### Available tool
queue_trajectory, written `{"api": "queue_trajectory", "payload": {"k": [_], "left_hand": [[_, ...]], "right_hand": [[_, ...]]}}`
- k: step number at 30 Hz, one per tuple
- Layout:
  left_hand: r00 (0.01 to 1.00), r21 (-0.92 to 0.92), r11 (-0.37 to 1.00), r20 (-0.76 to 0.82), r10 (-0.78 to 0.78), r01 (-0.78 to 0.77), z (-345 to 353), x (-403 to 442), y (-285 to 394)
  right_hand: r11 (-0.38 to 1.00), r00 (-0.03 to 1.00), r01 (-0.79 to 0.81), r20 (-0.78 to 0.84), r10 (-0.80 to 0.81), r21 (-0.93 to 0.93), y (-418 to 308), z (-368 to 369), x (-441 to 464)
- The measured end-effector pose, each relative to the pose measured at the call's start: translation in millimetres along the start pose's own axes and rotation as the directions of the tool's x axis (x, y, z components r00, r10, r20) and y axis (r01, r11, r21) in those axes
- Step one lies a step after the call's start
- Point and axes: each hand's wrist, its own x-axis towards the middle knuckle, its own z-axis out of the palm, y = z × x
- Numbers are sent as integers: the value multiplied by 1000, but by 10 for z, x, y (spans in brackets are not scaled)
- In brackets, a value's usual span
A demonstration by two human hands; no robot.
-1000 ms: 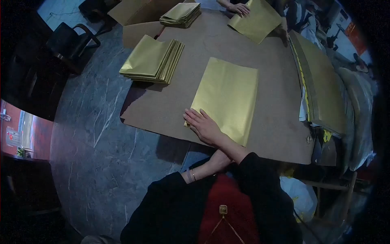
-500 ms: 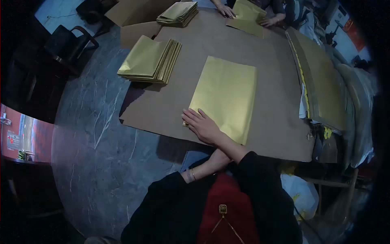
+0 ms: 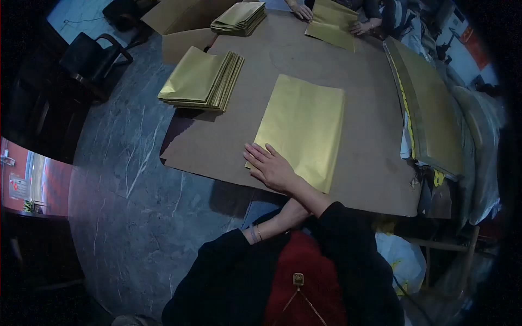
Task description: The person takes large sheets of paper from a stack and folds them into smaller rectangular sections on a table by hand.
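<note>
1 head view shows a gold sheet (image 3: 304, 125) lying lengthwise on the brown worktop (image 3: 372, 136), its near right corner just beside the near edge. The right hand (image 3: 270, 167) rests palm down over the sheet's near left part, with some fingertips reaching its left edge; its grip is spread flat, fingers extended and slightly parted, pinching nothing. The right forearm crosses over the left one. Of the left hand (image 3: 295, 211) only a part shows near the wrist, below the worktop's near edge, so I cannot tell how its grip stands. 2 thin bracelets (image 3: 255, 233) sit by the left cuff.

Left of the sheet and well apart from it, a gold stack (image 3: 197, 79) lies at the worktop's left edge. Beyond that is a smaller stack (image 3: 239, 17), beside an open carton (image 3: 187, 16). At the far side, 2 hands (image 3: 361, 26) of another person are at a second sheet (image 3: 331, 24). A tan slab (image 3: 427, 108) with a yellow edge lies along the right side of the worktop. Lower right is a white bag (image 3: 399, 261); upper left, a black chair (image 3: 84, 53) stands on the grey floor (image 3: 133, 130).
</note>
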Motion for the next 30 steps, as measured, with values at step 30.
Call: {"api": "queue_trajectory", "payload": {"k": [30], "left_hand": [[652, -94, 921, -680, -337, 378, -901, -678, -599]], "right_hand": [[999, 999, 15, -49, -13, 40, 53, 76, 10]]}}
